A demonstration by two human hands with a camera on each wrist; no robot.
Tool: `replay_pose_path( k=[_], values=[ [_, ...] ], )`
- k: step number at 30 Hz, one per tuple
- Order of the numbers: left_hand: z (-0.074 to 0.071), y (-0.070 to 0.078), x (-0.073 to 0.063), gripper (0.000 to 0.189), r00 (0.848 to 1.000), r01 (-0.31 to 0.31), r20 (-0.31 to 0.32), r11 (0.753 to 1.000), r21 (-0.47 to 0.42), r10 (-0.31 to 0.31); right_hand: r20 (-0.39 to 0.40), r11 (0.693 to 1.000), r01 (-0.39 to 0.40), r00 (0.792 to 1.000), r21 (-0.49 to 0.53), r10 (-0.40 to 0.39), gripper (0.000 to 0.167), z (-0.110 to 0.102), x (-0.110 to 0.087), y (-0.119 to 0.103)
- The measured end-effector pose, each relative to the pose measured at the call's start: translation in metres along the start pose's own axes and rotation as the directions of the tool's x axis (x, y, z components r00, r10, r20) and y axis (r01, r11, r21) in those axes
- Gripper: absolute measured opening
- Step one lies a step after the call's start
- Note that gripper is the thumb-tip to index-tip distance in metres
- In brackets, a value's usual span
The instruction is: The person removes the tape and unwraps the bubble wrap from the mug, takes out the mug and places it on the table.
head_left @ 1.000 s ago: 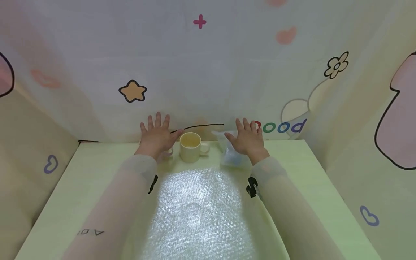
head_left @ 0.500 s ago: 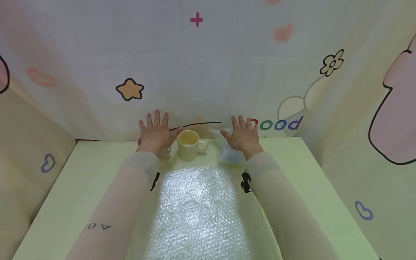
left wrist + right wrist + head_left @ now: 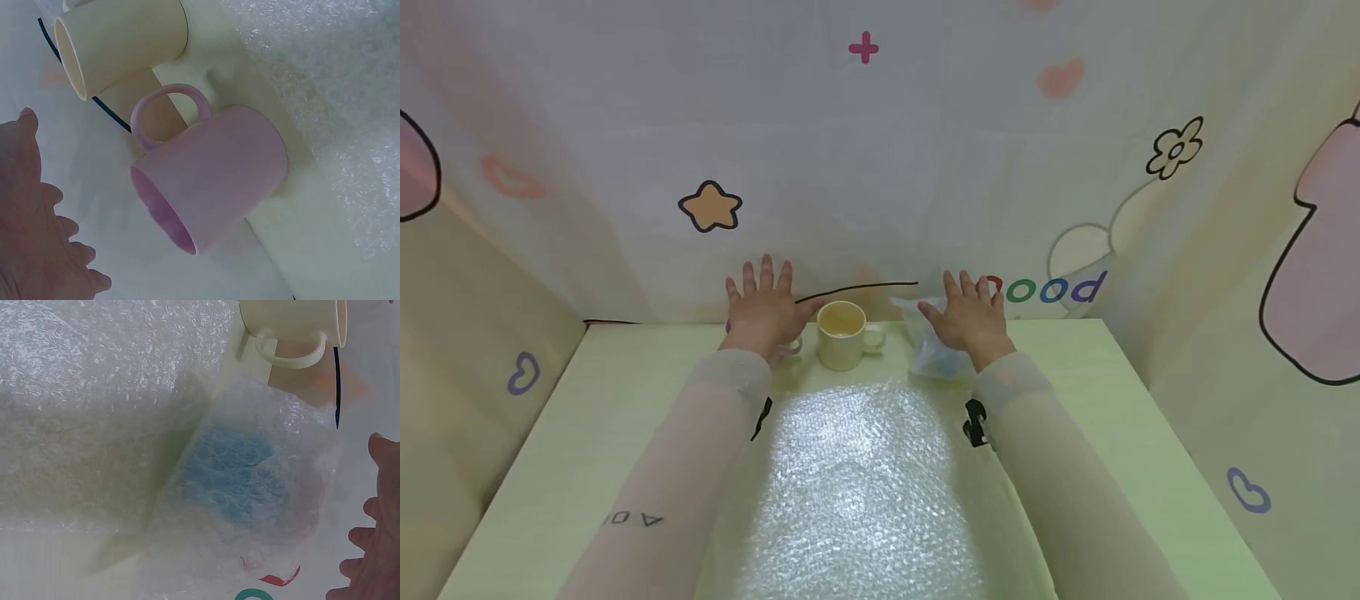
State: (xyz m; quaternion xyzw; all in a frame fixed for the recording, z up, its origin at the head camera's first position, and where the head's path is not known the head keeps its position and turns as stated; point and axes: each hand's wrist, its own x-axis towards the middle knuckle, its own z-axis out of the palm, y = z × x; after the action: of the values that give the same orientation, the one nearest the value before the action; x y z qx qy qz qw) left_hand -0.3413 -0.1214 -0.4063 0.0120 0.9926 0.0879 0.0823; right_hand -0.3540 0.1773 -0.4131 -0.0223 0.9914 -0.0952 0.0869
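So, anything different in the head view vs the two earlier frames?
Only a slight shift of the whole picture; no object visibly moved, nothing taken hold of or let go. Left hand still open by the pink mug, right hand still open by the bubble-wrap pouch. Cream mug and bubble-wrap sheet unchanged.

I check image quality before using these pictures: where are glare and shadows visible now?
Head view: strong white glare on the bubble wrap sheet; left wrist view: dim overall, soft shadow beside the pink mug; right wrist view: small glints on that sheet, soft shadow beside the blue bubble-wrapped bundle.
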Motion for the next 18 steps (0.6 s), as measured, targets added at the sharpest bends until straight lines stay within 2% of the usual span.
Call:
replay_pose_path(
  k=[11,18],
  values=[
    [-0.002,0.004,-0.006,0.092,1.000,-0.018,-0.025,0.999,-0.028,0.017,-0.013,1.000,-0.006,1.000,-0.007,0.006,0.083,0.001,-0.004,0.013],
    [0.000,0.003,-0.008,0.094,0.999,-0.029,-0.026,0.998,-0.059,0.028,-0.004,0.999,-0.020,1.000,0.033,0.021,0.083,0.001,-0.005,0.026]
  ],
)
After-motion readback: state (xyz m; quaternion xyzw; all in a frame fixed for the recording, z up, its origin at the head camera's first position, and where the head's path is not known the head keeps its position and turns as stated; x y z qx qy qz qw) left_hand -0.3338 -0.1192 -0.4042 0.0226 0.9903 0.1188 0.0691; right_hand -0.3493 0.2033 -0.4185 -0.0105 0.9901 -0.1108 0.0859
